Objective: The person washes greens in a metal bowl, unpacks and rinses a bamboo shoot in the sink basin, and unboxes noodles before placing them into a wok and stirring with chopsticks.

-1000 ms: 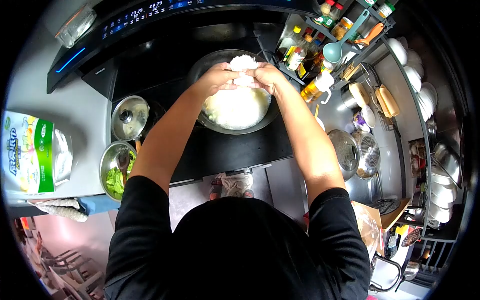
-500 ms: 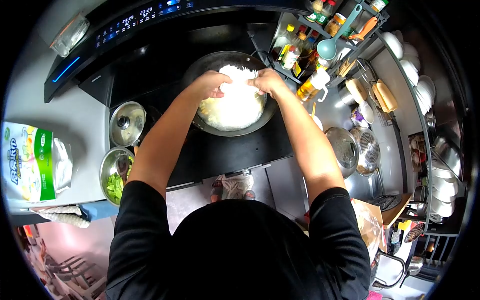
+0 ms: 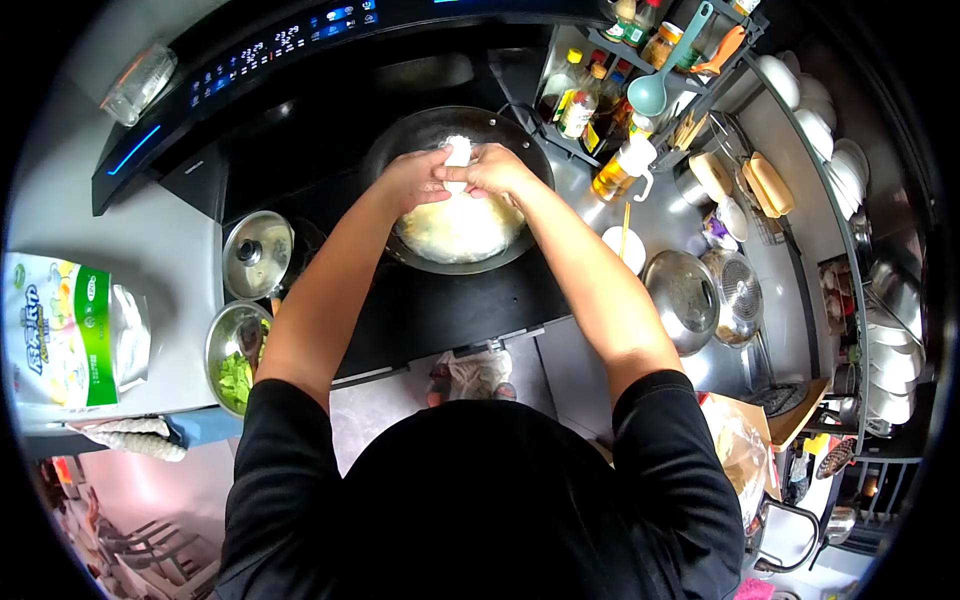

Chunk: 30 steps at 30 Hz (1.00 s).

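Note:
Both hands are over a dark wok (image 3: 520,125) on the black stove. My left hand (image 3: 415,178) and my right hand (image 3: 495,170) meet, with fingers curled around a glaring white bundle of stringy food (image 3: 457,158). It is too overexposed to tell its exact kind. Under the hands, pale yellowish liquid with food (image 3: 450,235) fills the wok's lower part. The fingers partly hide the bundle, and its ragged end points away from me.
At left stand a pot with a glass lid (image 3: 258,252), a steel bowl of green leaves (image 3: 237,375) and a kitchen-wipes pack (image 3: 65,335). A white bowl with chopsticks (image 3: 622,248), an oil jug (image 3: 622,170) and a bottle rack (image 3: 580,105) are at right.
My hands have come closer together, the right one moving left. The white bundle, spread wide before, is now squeezed into a narrow shape between them. The view has shifted slightly.

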### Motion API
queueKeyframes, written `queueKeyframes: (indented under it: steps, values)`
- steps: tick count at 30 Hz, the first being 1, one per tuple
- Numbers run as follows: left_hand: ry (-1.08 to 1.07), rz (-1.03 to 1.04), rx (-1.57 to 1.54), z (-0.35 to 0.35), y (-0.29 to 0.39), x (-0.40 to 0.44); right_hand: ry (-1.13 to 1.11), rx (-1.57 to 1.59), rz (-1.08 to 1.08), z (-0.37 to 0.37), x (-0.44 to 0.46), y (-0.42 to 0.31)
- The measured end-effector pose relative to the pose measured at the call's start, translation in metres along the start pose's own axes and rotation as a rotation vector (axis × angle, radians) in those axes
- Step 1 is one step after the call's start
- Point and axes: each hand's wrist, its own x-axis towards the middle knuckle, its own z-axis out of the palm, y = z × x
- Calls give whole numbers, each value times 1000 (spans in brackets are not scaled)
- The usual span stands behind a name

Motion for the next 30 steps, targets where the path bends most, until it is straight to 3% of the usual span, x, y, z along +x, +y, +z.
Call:
queueKeyframes:
  steps: [1,3,7,9,14,17,25,29,30]
  values:
    - [-18,40,3,-6,-6,8,2,27,-29,3,4,5]
    - [-55,119,6,-16,-12,17,-42,399,-175,11,45,60]
    - [-40,188,100,2,-3,-7,-11,333,-91,11,39,48]
    - [20,165,132,13,2,-19,-28,200,70,3,-7,-5]
    - [7,127,8,9,2,-11,-30,472,139,-13,-4,1]
    - [56,148,-7,12,4,-12,-42,470,178,-18,0,-2]
    - [134,279,50,0,3,0,31,402,43,-10,10,-11]
    - [328,263,178,-16,-1,6,-95,355,5,-3,17,-6]
    - [272,264,199,-19,2,-2,-117,370,26,-5,16,-7]
